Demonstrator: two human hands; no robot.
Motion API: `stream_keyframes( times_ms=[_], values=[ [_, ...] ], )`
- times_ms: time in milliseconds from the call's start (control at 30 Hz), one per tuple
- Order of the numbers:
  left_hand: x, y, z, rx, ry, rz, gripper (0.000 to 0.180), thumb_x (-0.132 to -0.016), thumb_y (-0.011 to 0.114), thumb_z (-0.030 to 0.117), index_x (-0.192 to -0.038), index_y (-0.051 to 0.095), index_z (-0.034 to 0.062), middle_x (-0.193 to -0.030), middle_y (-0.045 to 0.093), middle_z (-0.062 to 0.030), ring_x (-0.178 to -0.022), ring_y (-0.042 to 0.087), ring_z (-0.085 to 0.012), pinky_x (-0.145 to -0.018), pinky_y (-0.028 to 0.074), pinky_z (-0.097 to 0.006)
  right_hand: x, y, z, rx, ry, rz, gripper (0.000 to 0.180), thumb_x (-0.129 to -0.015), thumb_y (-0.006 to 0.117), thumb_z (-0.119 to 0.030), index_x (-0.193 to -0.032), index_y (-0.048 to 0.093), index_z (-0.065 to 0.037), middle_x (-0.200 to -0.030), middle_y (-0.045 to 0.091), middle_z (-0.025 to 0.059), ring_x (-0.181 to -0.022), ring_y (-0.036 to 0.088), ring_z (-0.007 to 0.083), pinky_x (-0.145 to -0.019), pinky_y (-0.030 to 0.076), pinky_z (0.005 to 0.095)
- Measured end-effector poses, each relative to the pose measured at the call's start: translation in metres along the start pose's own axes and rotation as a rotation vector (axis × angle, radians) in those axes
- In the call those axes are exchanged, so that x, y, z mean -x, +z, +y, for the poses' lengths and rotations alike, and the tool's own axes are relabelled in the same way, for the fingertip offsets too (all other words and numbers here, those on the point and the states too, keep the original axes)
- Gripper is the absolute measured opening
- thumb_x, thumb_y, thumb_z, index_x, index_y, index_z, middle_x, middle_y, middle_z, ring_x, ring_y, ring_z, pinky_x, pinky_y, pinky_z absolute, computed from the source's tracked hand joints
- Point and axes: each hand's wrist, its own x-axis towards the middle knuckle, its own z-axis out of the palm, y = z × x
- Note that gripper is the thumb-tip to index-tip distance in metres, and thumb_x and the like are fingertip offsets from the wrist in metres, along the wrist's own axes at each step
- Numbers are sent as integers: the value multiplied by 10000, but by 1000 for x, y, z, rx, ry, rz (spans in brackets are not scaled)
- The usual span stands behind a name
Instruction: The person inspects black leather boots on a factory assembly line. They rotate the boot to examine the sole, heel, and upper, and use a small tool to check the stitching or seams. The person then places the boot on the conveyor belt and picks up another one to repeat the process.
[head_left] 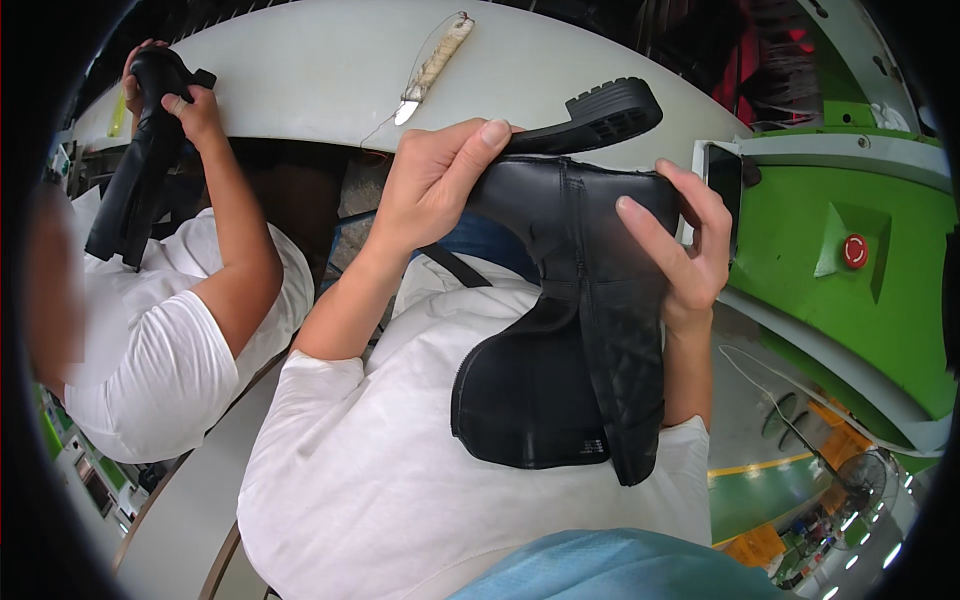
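Observation:
A black ankle boot [625,330] hangs upside down in front of me, its shaft towards my chest and its side zipper undone. My left hand [430,185] grips it at the toe end, thumb pressed on a black rubber outsole [615,112]. The outsole's heel end, with a ridged block, stands up apart from the boot's bottom; its front part is hidden by my fingers. Around the boot's heel my right hand [695,245] is closed, fingers on both sides.
On the white table [290,60] lies a knife [433,70] with a wrapped handle and loose thread. At left, a co-worker [175,330] holds another black boot [140,170]. A green machine [840,300] with a red button [855,251] stands at right, a fan [862,475] below it.

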Motion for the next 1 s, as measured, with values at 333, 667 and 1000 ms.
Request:
stream_keyframes(
  times_ms=[333, 667, 1000],
  values=[
    [-3, -2, 6, 114, 211, -103, 706, -762, 1005, 255, -1357, 786, -55, -1285, 835, -197, -1145, 822, -285, -1045, 620, -375, -4, 2, 1, -104, 109, 22, 353, -897, 850, -63, -1230, 898, -171, -1408, 667, 164, -1206, 746, 313, -1015, 652, 406],
    [-6, 4, -5, 290, 126, -113, 668, -793, 963, 180, -1388, 771, -57, -1339, 818, -195, -1190, 798, -264, -1076, 599, -370, -20, -3, 8, -113, 96, -64, 514, -834, 905, -45, -1338, 847, -128, -1400, 711, 161, -1211, 757, 306, -1038, 629, 404],
    [-1, 12, -19, 374, 138, -73, 619, -848, 960, 171, -1394, 761, -44, -1361, 803, -179, -1213, 778, -246, -1093, 584, -360, -38, -16, 18, -24, -39, -86, 653, -830, 912, -85, -1461, 754, -130, -1420, 743, 139, -1208, 732, 308, -1001, 612, 412]
  ],
)
